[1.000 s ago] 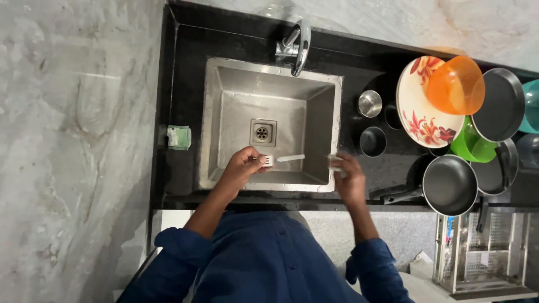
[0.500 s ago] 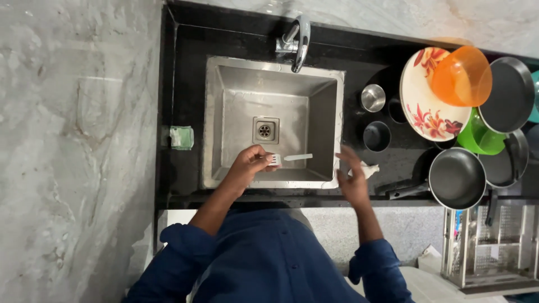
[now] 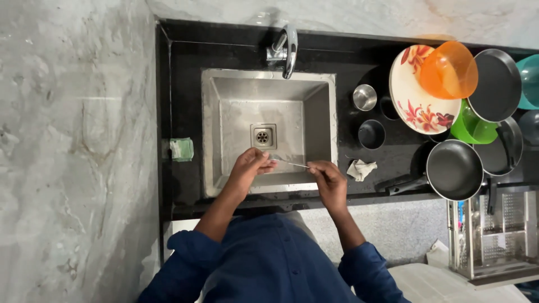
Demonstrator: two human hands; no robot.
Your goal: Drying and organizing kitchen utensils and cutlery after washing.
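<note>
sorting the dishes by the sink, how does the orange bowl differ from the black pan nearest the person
The orange bowl is translucent, has no handle and rests on the flowered plate. The black pan is opaque, has a long handle and sits lower, beside the crumpled cloth. Both are round and lie right of the sink.

The steel sink lies open down to its drain, and only the tap overhangs its far rim. The left counter holds just a green sponge. To the right, steel cups, a crumpled cloth, a flowered plate, an orange bowl and black pans crowd the counter, leaving narrow gaps beside the sink.
</note>
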